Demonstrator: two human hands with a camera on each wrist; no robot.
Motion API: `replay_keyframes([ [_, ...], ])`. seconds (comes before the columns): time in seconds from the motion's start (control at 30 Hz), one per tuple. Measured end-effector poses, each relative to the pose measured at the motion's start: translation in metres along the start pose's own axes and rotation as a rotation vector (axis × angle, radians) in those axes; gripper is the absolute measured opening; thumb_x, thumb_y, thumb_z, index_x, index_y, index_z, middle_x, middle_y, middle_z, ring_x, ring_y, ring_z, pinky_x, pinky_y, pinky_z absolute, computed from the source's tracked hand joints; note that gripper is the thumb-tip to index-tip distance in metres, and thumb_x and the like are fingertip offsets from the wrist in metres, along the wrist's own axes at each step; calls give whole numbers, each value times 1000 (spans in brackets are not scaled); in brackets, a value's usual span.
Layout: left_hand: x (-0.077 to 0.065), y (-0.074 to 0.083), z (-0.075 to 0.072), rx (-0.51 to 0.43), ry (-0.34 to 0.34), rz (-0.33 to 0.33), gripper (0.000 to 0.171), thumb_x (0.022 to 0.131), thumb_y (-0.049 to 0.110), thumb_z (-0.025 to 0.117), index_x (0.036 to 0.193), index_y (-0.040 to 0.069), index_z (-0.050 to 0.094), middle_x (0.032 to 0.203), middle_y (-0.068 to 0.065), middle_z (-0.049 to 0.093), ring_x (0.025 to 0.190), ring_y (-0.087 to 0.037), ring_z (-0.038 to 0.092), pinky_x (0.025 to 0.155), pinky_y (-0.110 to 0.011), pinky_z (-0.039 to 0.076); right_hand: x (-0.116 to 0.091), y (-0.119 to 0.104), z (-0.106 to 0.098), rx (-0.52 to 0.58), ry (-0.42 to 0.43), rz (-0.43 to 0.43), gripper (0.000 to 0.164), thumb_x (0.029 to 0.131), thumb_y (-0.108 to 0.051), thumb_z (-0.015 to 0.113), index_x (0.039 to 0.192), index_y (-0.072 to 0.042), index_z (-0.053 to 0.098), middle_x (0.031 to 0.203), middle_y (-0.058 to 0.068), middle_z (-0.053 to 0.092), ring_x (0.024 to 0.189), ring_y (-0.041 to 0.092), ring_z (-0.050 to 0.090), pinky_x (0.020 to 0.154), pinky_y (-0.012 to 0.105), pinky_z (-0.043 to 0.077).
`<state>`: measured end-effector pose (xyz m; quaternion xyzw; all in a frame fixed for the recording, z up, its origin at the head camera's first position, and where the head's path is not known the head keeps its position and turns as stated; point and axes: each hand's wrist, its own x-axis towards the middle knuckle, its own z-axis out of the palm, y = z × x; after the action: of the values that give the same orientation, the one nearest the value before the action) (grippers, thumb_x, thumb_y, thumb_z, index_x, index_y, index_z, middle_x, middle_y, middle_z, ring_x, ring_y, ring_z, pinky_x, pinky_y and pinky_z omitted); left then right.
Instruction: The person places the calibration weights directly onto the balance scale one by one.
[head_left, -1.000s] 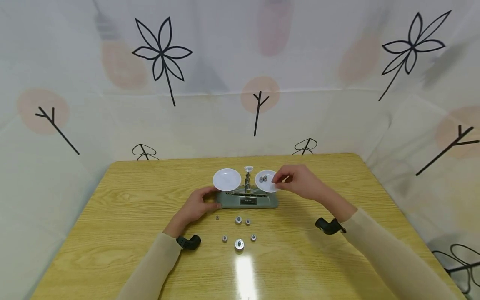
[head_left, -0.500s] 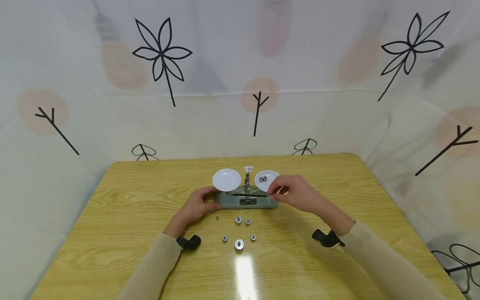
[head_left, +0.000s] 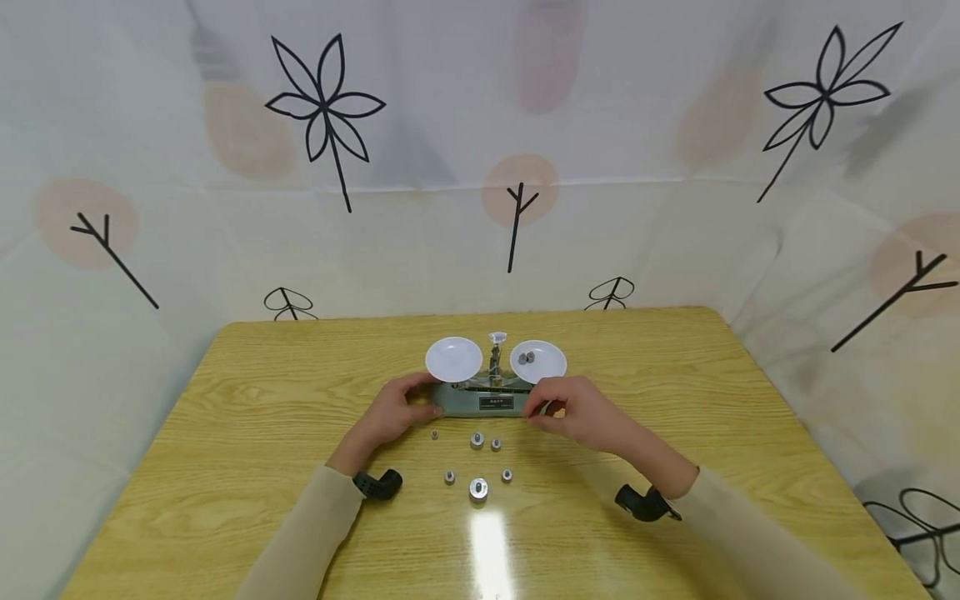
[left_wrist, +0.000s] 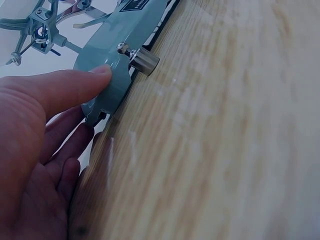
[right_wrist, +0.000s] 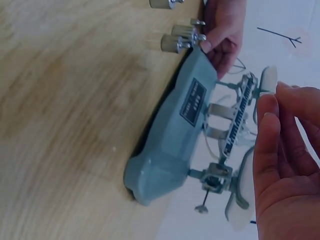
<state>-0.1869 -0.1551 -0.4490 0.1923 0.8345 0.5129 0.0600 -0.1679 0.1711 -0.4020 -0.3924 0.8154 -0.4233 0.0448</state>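
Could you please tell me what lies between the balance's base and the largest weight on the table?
In the head view, a medium weight and a smaller weight stand side by side between the base and largest weight.

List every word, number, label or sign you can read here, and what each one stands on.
None can be read for certain.
Black nameplate on the green base: pale characters, too blurred to read.
Graduated beam: scale marks show; any figures are too small to read.
Metal weights: any markings are too small to tell.
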Motion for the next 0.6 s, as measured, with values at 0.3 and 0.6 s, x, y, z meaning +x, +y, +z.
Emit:
replay_keyframes([
  [0.3,8,-26,6,3,19,-8,49,85,2,76,132,0,61,135,-16,58,131,-36,48,109,-55,36,-2,5,22,23,-36,24,15,87,4,73,96,-8,74,95,5,70,84,11,63,71,29,56],
  [0.6,12,-41,6,-13,11,-17,51,85,10,80,133,10,63,136,-8,59,132,-29,48,110,-51,36,-3,14,42,68,-58,61,14,86,2,75,95,-8,74,94,2,71,81,9,59,69,27,54],
])
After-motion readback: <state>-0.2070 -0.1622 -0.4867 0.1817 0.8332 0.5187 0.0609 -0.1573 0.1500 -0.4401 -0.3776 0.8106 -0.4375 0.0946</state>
